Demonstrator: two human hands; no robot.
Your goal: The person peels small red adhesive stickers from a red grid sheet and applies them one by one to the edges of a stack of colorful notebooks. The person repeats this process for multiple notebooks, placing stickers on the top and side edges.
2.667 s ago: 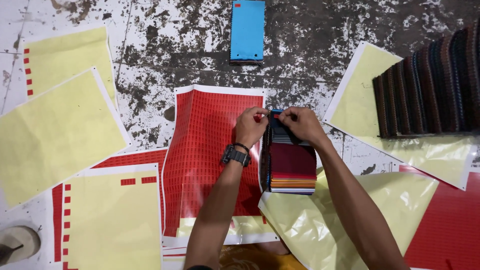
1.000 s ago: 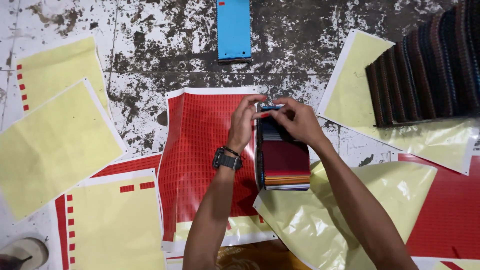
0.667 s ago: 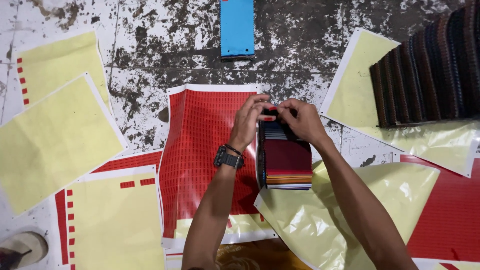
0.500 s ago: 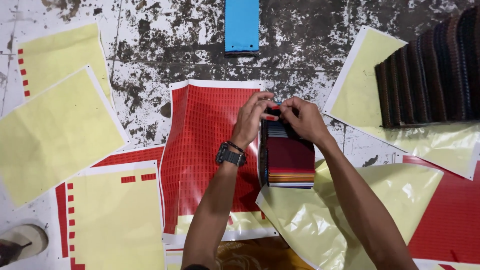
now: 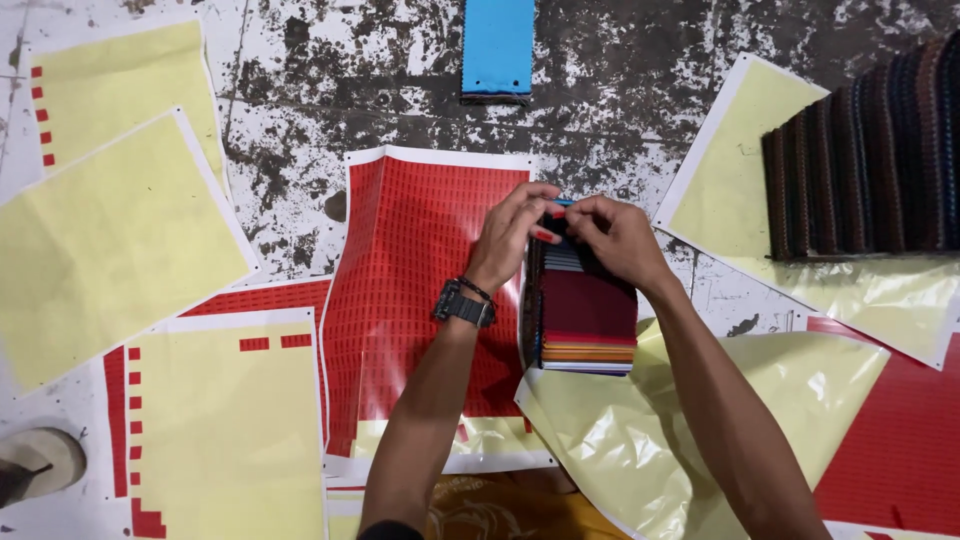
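Note:
A stack of fabric swatches (image 5: 588, 318), maroon on top with orange and pale edges, lies on the stained floor in front of me. My left hand (image 5: 515, 235), with a dark wristwatch, and my right hand (image 5: 618, 238) meet at the stack's far end. A small red sticker (image 5: 546, 237) sits at my left fingertips, pinched against the swatch edge. My right fingers press on the top swatches beside it. A red sticker sheet (image 5: 420, 290) lies just left of the stack.
Yellow backing sheets (image 5: 110, 235) lie spread at the left and bottom. A blue swatch book (image 5: 497, 48) sits at the top. A fanned row of dark swatches (image 5: 865, 160) rests at the upper right. A shoe (image 5: 35, 465) shows at the lower left.
Both hands stay at the far end of the swatch stack, shifting only slightly. The view has drifted a little.

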